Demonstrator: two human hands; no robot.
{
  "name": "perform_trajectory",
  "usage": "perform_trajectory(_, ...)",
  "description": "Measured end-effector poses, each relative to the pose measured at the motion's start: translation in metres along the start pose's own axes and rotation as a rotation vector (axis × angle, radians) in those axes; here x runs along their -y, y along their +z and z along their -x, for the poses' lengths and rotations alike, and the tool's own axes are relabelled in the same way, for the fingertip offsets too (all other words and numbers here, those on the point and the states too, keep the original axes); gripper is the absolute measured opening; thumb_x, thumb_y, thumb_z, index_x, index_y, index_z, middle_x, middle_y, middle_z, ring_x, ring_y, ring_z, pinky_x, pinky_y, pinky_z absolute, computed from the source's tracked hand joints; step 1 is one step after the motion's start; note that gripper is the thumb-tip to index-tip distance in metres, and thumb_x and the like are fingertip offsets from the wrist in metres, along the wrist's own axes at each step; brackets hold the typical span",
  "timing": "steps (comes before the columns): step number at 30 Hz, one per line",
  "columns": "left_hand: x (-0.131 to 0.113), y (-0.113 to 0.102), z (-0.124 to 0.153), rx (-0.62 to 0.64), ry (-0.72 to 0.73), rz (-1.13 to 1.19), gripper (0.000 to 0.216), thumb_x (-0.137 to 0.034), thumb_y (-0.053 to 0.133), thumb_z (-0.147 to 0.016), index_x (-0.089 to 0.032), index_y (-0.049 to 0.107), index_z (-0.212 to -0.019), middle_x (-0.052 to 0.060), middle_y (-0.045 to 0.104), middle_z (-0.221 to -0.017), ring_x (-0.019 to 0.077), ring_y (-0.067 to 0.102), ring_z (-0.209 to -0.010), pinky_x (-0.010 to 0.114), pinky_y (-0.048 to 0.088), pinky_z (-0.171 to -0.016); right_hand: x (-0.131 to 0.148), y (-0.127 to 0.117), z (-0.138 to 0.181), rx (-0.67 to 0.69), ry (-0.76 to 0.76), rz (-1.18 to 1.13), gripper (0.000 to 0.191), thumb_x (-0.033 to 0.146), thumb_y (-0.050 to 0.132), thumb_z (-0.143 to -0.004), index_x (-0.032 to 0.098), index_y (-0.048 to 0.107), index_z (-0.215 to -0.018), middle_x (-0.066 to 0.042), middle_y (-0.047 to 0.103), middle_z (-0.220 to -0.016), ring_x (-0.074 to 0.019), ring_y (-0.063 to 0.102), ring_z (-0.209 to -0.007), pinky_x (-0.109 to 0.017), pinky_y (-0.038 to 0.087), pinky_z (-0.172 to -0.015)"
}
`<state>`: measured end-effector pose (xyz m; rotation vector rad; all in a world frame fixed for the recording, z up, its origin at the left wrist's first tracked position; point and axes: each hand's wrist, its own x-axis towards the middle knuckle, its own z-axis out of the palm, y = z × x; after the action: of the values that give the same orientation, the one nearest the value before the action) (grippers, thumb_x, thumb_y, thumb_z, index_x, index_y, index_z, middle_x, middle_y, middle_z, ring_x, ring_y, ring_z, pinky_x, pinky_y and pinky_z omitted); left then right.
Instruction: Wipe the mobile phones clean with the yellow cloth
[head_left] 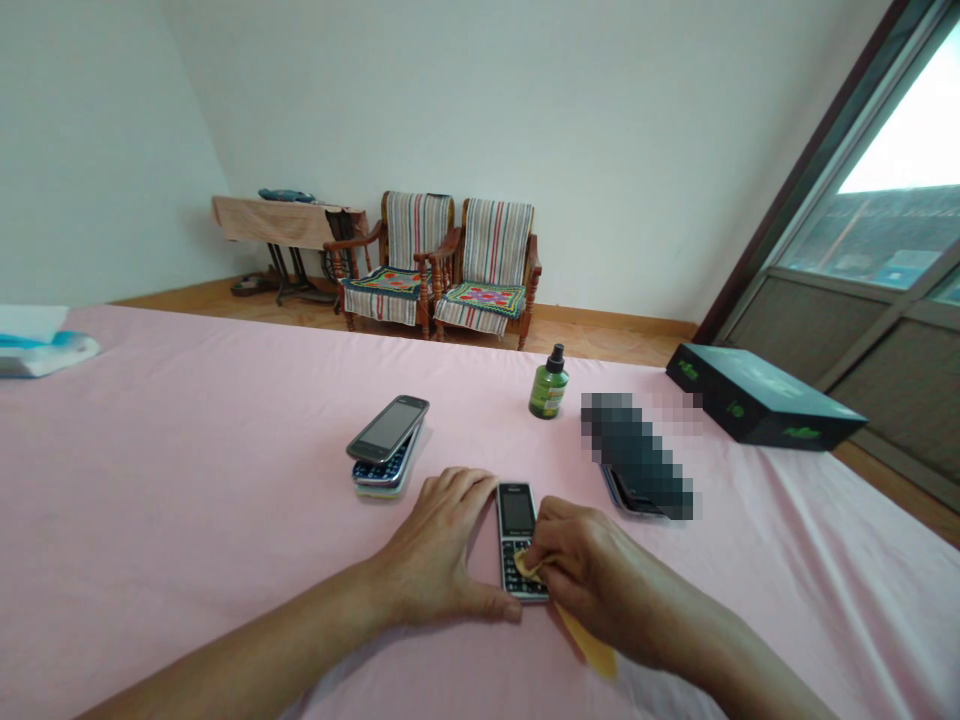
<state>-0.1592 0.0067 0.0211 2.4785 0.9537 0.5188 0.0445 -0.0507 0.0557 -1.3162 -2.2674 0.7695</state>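
A keypad mobile phone (517, 512) lies face up on the pink cloth in front of me, its screen end pointing away. My left hand (441, 550) braces it from the left, with the fingertips at its top edge and the thumb by its lower end. Pinched in my right hand (592, 562) is a yellow cloth (589, 640), a bit of which presses on the keypad. The rest of that cloth trails out below the palm. Part of the phone's right side is hidden behind the right fingers.
A stack of phones (390, 430) lies to the left, ahead of my hand. A green spray bottle (548, 388) stands beyond the phone. To the right are a partly blurred pile of dark devices (637, 460) and a black box (757, 395). Two wooden chairs (487, 255) stand behind.
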Motion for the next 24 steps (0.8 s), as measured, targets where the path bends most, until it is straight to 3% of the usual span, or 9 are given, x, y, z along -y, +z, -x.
perform_trajectory(8, 0.000, 0.000, 0.000, 0.014, -0.005, -0.011, 0.097, -0.067, 0.076, -0.058, -0.017, 0.041, -0.134, 0.015, 0.048, -0.131, 0.0358, 0.044, -0.118, 0.050, 0.035, -0.100, -0.006, -0.003, 0.003, -0.002, 0.071, 0.037, 0.025, -0.003, 0.049, -0.071, 0.016, 0.065, -0.073, -0.001, 0.057, -0.078, -0.0114, 0.054, -0.070, -0.022, 0.038, -0.063)
perform_trajectory(13, -0.003, -0.003, -0.001, 0.034, -0.022, 0.000, 0.096, -0.068, 0.075, -0.058, -0.019, 0.042, -0.133, 0.015, 0.048, -0.131, 0.0363, 0.043, -0.118, 0.051, 0.035, -0.100, -0.018, -0.009, 0.004, -0.104, 0.085, 0.136, 0.024, -0.003, 0.048, -0.073, 0.015, 0.065, -0.073, -0.002, 0.057, -0.077, -0.0128, 0.055, -0.069, -0.025, 0.039, -0.063)
perform_trajectory(19, -0.003, -0.002, -0.001, 0.017, -0.027, 0.019, 0.096, -0.069, 0.075, -0.057, -0.020, 0.043, -0.133, 0.014, 0.050, -0.129, 0.0370, 0.045, -0.117, 0.052, 0.036, -0.099, -0.017, -0.005, 0.002, -0.149, 0.026, -0.004, 0.023, 0.001, 0.051, -0.080, 0.016, 0.067, -0.081, -0.003, 0.061, -0.081, -0.0133, 0.059, -0.075, -0.024, 0.042, -0.068)
perform_trajectory(24, -0.001, -0.001, -0.001, 0.013, -0.020, 0.016, 0.096, -0.070, 0.074, -0.057, -0.020, 0.043, -0.133, 0.014, 0.050, -0.130, 0.0372, 0.044, -0.118, 0.052, 0.035, -0.100, -0.014, -0.001, 0.002, -0.091, 0.049, -0.047, 0.024, -0.003, 0.051, -0.075, 0.016, 0.066, -0.074, -0.001, 0.059, -0.078, -0.0117, 0.058, -0.071, -0.022, 0.040, -0.063)
